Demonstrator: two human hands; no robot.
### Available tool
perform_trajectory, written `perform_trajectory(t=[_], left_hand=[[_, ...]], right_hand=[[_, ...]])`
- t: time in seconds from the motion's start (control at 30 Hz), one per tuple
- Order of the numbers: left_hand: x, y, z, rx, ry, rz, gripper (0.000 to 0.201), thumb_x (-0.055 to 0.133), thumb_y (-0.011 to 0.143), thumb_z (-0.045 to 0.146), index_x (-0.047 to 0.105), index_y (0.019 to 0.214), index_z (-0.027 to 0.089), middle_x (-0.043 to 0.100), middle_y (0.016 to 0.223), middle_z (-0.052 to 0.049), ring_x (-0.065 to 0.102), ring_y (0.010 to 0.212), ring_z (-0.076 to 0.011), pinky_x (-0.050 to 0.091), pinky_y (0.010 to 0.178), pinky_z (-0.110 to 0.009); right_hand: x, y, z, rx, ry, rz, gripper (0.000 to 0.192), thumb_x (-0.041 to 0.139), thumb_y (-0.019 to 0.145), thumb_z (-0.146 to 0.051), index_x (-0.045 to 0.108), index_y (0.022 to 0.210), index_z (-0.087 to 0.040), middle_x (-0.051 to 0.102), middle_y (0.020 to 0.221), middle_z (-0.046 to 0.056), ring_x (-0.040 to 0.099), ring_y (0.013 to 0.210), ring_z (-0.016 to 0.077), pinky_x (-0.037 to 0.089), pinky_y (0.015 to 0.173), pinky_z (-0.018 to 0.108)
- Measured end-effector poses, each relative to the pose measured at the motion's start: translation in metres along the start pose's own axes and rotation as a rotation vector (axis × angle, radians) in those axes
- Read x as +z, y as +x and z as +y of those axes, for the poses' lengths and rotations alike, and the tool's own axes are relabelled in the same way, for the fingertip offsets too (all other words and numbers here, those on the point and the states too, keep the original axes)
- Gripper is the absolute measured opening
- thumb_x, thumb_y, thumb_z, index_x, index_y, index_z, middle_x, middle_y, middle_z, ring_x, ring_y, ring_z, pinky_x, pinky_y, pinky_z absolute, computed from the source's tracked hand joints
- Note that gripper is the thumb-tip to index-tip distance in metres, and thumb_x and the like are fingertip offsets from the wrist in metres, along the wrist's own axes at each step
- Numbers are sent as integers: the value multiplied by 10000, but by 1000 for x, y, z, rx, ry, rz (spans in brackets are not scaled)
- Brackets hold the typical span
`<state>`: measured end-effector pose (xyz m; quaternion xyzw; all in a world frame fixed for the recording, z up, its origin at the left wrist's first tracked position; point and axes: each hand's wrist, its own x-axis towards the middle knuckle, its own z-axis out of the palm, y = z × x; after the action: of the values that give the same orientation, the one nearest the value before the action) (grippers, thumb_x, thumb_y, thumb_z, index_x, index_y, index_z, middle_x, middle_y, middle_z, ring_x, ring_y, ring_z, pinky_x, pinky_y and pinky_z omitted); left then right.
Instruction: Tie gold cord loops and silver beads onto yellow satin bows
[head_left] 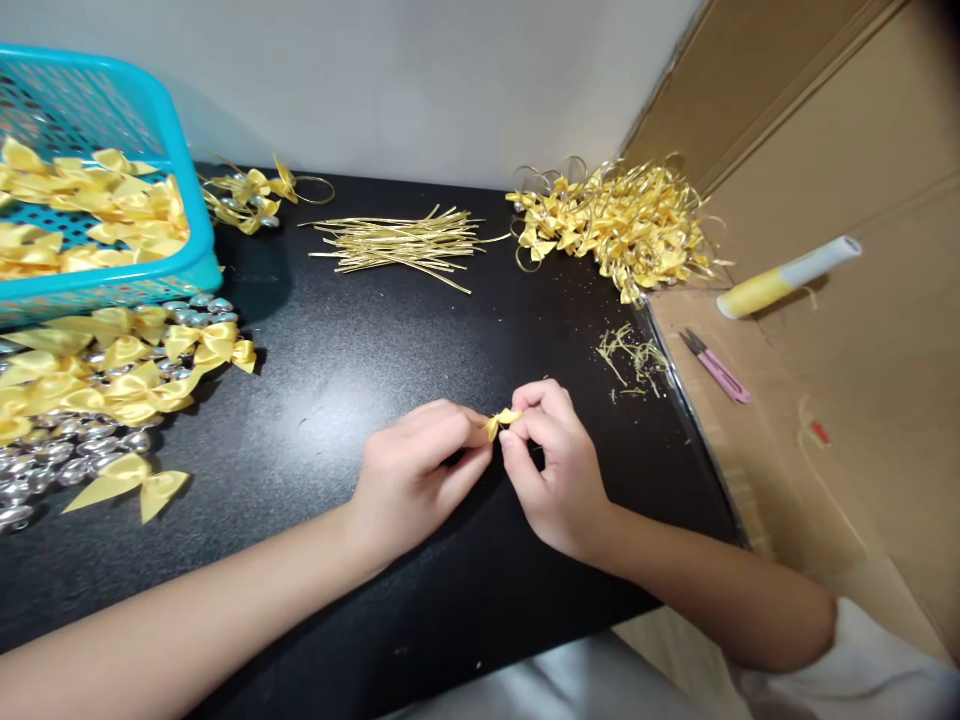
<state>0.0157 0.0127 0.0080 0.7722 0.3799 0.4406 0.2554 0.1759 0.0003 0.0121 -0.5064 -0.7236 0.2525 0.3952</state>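
Between my two hands, above the black table, is a small yellow ribbon bow (498,422). My left hand (420,465) pinches its left side with closed fingers. On the other side, the fingertips of my right hand (555,465) are closed on the bow's right end. The fingers cover much of the bow, and whether a wire or bead sits in it I cannot make out. Farther back on the table lies a bundle of gold twist ties (405,243). To the left, loose yellow bows (135,390) lie among silver beads (67,455).
A turquoise basket (176,150) of yellow bows stands at the back left. A heap of bows with gold ties (615,220) fills the back right corner, with wire clippings (634,360) in front. Pink snips (716,365) and a paper tube (787,280) lie on cardboard at right.
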Motion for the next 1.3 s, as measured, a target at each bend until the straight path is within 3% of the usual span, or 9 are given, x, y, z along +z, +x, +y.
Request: perform_trajectory(t=[0.3, 0.57, 0.8, 1.07, 1.2, 1.3], left_hand=[[0, -3, 1, -7, -49, -28, 143, 609, 835, 100, 619, 780, 232, 734, 804, -23, 684, 718, -152, 551, 659, -281], [-4, 1, -7, 41, -9, 12, 156, 621, 827, 70, 615, 819, 226, 753, 878, -25, 686, 750, -148, 556, 685, -285], [-6, 5, -15, 197, 96, -22, 173, 606, 834, 51, 624, 899, 211, 728, 866, -32, 661, 785, -152, 533, 720, -303], [-8, 10, -10, 137, 201, -9, 103, 630, 823, 121, 675, 825, 213, 643, 885, -44, 601, 816, -165, 508, 710, -302], [-11, 11, -10, 207, 260, -41, 109, 660, 801, 140, 698, 813, 241, 712, 1075, -57, 579, 903, -211, 486, 804, -377], [-10, 12, -12, 213, 220, -91, 136, 656, 801, 113, 682, 833, 242, 759, 1056, -29, 571, 839, -198, 477, 761, -355]], right_hand=[[-2, 0, -2, -25, -3, 20, 221, 474, 849, -88, 453, 655, -194, 498, 846, 23, 503, 802, 155, 392, 772, 342], [-3, 4, 10, 18, 30, 49, 151, 559, 890, -176, 635, 759, -181, 477, 863, 40, 501, 845, 176, 429, 794, 366], [-3, 10, 18, -12, 129, -26, 135, 610, 863, -127, 680, 776, -202, 649, 799, 21, 574, 772, 155, 462, 742, 320], [-3, 12, 23, -45, 98, -46, 155, 622, 842, -104, 709, 774, -213, 689, 797, 20, 587, 756, 159, 469, 734, 328], [-4, 12, 25, -66, 97, -63, 187, 604, 842, -79, 709, 767, -215, 702, 782, 12, 590, 742, 155, 471, 733, 326], [-4, 12, 26, -67, 94, -66, 179, 608, 843, -82, 713, 774, -210, 709, 785, 17, 587, 752, 158, 474, 728, 323]])
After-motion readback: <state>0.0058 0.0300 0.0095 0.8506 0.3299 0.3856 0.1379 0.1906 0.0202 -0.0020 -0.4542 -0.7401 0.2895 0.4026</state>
